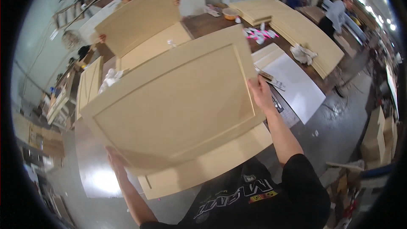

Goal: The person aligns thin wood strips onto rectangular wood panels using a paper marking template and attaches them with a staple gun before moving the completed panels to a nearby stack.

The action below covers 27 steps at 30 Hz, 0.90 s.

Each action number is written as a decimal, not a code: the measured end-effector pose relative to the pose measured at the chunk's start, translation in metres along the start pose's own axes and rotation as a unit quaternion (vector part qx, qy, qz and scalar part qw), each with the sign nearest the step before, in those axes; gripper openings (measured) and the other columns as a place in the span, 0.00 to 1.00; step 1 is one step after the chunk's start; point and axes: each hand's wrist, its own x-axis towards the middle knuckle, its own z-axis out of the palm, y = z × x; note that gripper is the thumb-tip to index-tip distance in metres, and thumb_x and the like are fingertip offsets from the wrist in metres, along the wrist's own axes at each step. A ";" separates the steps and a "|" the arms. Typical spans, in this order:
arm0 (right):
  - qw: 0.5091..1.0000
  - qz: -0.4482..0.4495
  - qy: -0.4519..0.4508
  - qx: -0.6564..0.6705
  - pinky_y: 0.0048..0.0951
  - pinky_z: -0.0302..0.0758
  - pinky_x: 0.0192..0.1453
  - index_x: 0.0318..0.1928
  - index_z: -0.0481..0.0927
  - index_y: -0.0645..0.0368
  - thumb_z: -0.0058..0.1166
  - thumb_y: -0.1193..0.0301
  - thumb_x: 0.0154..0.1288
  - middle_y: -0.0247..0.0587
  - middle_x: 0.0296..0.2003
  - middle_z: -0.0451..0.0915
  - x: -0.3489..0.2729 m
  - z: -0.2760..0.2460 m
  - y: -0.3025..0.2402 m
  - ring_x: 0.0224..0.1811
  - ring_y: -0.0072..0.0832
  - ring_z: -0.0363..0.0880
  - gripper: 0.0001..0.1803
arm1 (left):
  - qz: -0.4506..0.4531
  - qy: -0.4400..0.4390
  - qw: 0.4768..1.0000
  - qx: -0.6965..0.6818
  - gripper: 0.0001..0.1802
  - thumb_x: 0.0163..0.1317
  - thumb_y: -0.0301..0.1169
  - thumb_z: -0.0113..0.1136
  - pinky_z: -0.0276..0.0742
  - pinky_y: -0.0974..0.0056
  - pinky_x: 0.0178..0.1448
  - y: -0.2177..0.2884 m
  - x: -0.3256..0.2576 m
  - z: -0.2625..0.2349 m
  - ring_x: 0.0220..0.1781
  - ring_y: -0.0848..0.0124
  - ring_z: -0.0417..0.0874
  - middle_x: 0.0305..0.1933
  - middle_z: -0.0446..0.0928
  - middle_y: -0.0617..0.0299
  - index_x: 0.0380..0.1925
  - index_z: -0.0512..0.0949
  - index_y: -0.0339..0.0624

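Both my hands grip a large tan cabinet door panel [178,101] with a raised frame and a recessed middle. It is tilted up over the worktable. My left hand [117,157] is closed on its lower left edge, some fingers hidden behind the board. At the right edge my right hand [261,95] holds on, thumb on the front face. Under the raised panel lies another tan panel [216,154], partly covered by it. Close to my right hand are a brush-like tool with a wooden handle [266,75] and a white sheet [299,87].
Across the table a co-worker holds up a similar panel [142,19]. Stacked panels [303,34] with a crumpled white cloth [303,54] lie at the right. Pink and white items [260,35] and an orange bowl [231,14] sit behind. Another person [335,17] stands far right.
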 end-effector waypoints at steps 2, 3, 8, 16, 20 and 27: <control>0.996 0.031 -0.023 -0.075 0.37 0.79 0.57 0.57 0.83 0.64 0.61 0.59 0.73 0.49 0.47 0.88 -0.014 -0.019 0.002 0.53 0.35 0.86 0.22 | 0.021 -0.024 0.999 0.002 0.34 0.82 0.61 0.43 0.79 0.60 0.52 0.016 -0.034 0.008 0.47 0.65 0.82 0.46 0.81 0.60 0.55 0.80 0.40; 0.985 0.056 -0.071 -0.144 0.36 0.79 0.57 0.58 0.83 0.63 0.63 0.59 0.72 0.49 0.48 0.89 -0.023 -0.024 0.001 0.54 0.35 0.87 0.23 | 0.027 -0.045 0.997 0.055 0.32 0.82 0.59 0.44 0.78 0.60 0.50 0.009 -0.043 -0.003 0.43 0.68 0.80 0.40 0.79 0.64 0.50 0.80 0.40; 0.937 0.159 -0.104 -0.292 0.35 0.79 0.48 0.55 0.85 0.59 0.65 0.54 0.71 0.42 0.35 0.83 -0.045 -0.040 -0.009 0.36 0.34 0.82 0.23 | -0.027 -0.097 0.973 0.208 0.28 0.82 0.53 0.49 0.79 0.56 0.54 -0.014 -0.070 -0.003 0.49 0.61 0.82 0.45 0.81 0.55 0.56 0.80 0.37; 0.916 -0.016 -0.010 -0.402 0.47 0.76 0.65 0.62 0.83 0.54 0.66 0.56 0.68 0.56 0.58 0.80 0.046 -0.099 0.111 0.61 0.51 0.79 0.26 | 0.242 -0.013 0.839 0.487 0.28 0.72 0.37 0.65 0.69 0.43 0.78 -0.009 -0.138 0.101 0.75 0.43 0.69 0.74 0.69 0.41 0.68 0.74 0.38; 0.880 -0.026 0.015 -0.474 0.51 0.76 0.68 0.65 0.80 0.48 0.64 0.61 0.67 0.51 0.65 0.77 0.104 -0.106 0.150 0.67 0.53 0.75 0.26 | 0.258 -0.236 0.829 0.436 0.32 0.66 0.39 0.69 0.56 0.35 0.83 0.000 -0.257 0.242 0.82 0.45 0.63 0.78 0.67 0.43 0.68 0.76 0.45; 0.868 -0.098 -0.092 -0.478 0.46 0.80 0.58 0.58 0.86 0.46 0.65 0.67 0.66 0.42 0.49 0.85 0.153 -0.145 0.162 0.54 0.45 0.83 0.19 | 0.299 -0.255 0.801 0.452 0.34 0.69 0.44 0.65 0.49 0.29 0.83 0.034 -0.349 0.351 0.84 0.46 0.59 0.79 0.66 0.51 0.74 0.73 0.55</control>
